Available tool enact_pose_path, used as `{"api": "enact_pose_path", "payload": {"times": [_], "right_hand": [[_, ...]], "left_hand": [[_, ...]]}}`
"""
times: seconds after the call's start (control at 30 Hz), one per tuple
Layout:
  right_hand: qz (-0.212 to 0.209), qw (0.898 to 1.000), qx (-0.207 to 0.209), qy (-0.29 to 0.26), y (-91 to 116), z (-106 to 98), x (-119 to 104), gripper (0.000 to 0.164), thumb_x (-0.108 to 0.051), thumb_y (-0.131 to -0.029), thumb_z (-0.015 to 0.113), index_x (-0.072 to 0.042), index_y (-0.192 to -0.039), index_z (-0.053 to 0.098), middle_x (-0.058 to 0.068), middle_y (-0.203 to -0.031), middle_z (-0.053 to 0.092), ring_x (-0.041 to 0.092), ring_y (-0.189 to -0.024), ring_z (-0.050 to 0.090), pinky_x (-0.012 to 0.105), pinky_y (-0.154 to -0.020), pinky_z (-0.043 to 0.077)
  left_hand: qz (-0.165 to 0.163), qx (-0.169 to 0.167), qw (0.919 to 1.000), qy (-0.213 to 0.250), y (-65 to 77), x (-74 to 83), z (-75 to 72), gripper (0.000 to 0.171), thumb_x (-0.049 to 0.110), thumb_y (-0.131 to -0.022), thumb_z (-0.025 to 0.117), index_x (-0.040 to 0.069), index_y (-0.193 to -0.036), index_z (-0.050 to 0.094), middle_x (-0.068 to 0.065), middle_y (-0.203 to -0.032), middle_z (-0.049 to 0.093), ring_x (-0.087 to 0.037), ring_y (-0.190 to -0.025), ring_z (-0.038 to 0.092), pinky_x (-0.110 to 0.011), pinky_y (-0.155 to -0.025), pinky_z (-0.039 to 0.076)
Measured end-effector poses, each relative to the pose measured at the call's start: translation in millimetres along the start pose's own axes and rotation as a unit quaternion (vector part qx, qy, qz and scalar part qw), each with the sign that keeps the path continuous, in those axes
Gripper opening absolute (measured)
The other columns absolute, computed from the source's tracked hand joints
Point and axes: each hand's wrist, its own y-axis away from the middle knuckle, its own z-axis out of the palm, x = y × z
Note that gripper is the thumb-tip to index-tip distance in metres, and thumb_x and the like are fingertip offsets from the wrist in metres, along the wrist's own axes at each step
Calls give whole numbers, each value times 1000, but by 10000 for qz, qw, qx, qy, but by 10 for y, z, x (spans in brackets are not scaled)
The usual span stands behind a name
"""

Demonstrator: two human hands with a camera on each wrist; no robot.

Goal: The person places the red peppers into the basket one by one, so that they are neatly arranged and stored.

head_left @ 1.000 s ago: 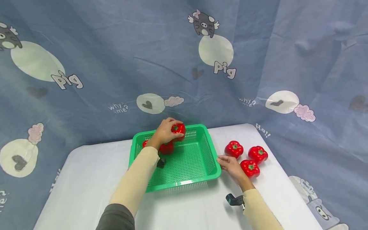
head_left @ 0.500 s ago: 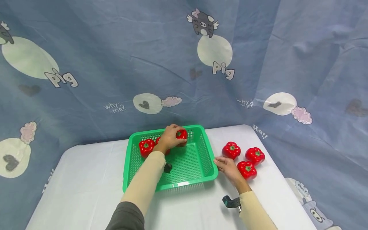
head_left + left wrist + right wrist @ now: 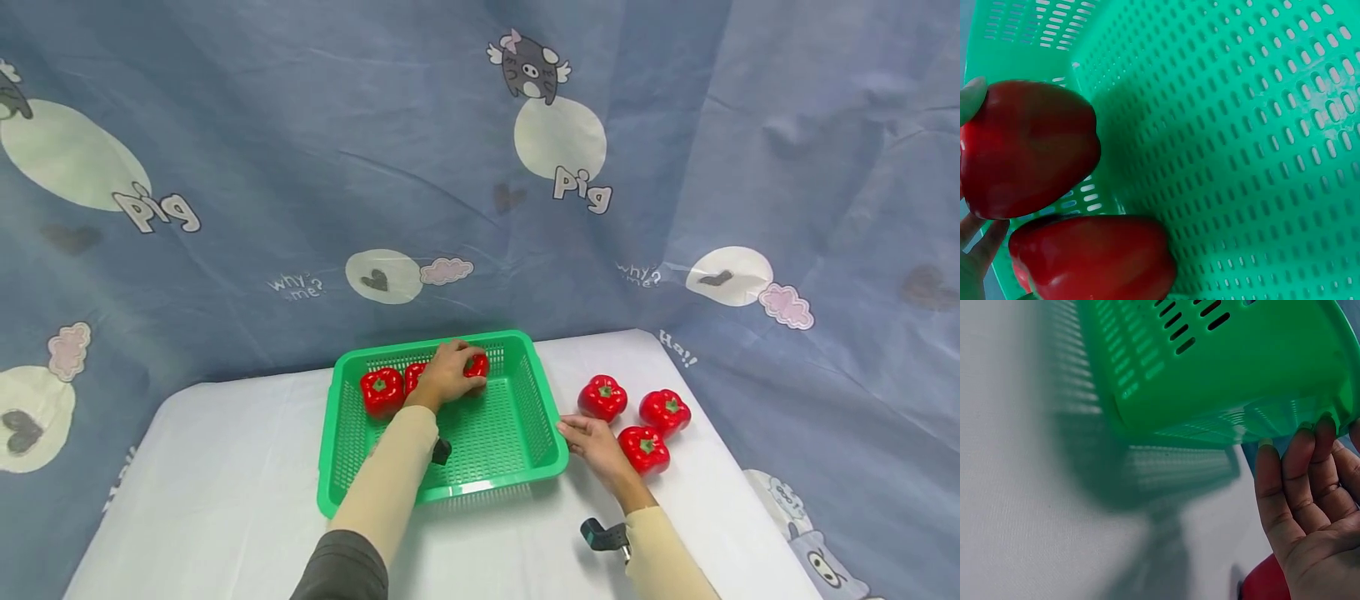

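- Basket (image 3: 495, 482), green and full of slots, stood on the white counter (image 3: 240, 467); read as a dial in the head view, it held peppers along its far side, from ten round to one.
- Left hand (image 3: 447, 373), reaching in toward one o'clock, was clamped on the held pepper (image 3: 478, 364), thumb to one side and fingers to the other; whether that pepper's base met the basket floor, I could not tell.
- Middle pepper (image 3: 413, 377) sat at eleven, partly hidden by the left hand, and the end pepper (image 3: 383, 392) at ten.
- Right hand (image 3: 596, 446) was clamped on the basket's edge at three o'clock, its palm outside.
- Loose on the counter, reckoned from the right hand, lay a far pepper (image 3: 602, 397) at twelve, an outer pepper (image 3: 665, 412) at two and a near pepper (image 3: 643, 450) at three.
- Glossy skin on the held pepper looked slick to me, so a weak pinch could let it slip and roll.
- Fingers had little room beside the middle pepper; a careless withdrawal could knock it over.
- Tugging by the right hand could skid the basket and upset everything in it.
- Near pepper lay close to the right wrist, so a sweep outward could send it rolling.
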Motion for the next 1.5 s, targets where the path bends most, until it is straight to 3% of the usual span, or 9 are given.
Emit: {"api": "enact_pose_path", "payload": {"times": [0.63, 0.9, 1.07, 1.3, 1.5], "right_hand": [[59, 10000, 19, -20, 9, 54, -11, 38, -15, -98, 58, 10, -127, 55, 25, -118, 63, 17, -92, 66, 26, -84, 53], [71, 9999, 36, -79, 0, 59, 1, 37, -13, -98, 57, 11, -126, 55, 25, -118, 63, 20, -95, 66, 26, -84, 53], [14, 10000, 33, -63, 2, 57, -3, 38, -14, -98, 57, 11, -126, 55, 27, -119, 62, 17, -93, 67, 26, -84, 54], [103, 9999, 34, -54, 7, 52, -8, 38, -15, -98, 58, 9, -127, 56, 25, -119, 63, 21, -96, 66, 28, -86, 53], [98, 9999, 114, -3, 20, -1, -22, 37, -13, -98, 57, 11, -126, 56, 24, -117, 63, 24, -96, 66, 27, -84, 54]], "left_hand": [[-136, 41, 9995, -283, 63, 32, 74, 55, 33, -89, 71, 16, -137, 53, -14, -143, 40, -35, -128, 39, -53, -96, 45], [-199, -40, 9974, -689, 47, 40, 70, 54, 37, -88, 71, 15, -135, 54, -14, -141, 42, -35, -129, 39, -53, -102, 38], [-157, -21, 9979, -624, 54, 50, 34, 51, 36, -87, 72, 17, -132, 57, -12, -141, 43, -34, -130, 37, -55, -108, 30], [-45, 23, 9985, -548, 81, 30, 20, 50, 36, -87, 72, 17, -132, 57, -12, -139, 44, -33, -129, 38, -52, -108, 31], [20, 83, 9998, -205, 80, 64, -34, 50, 35, -88, 71, 16, -132, 57, -11, -140, 46, -35, -132, 37, -54, -109, 30]]}}
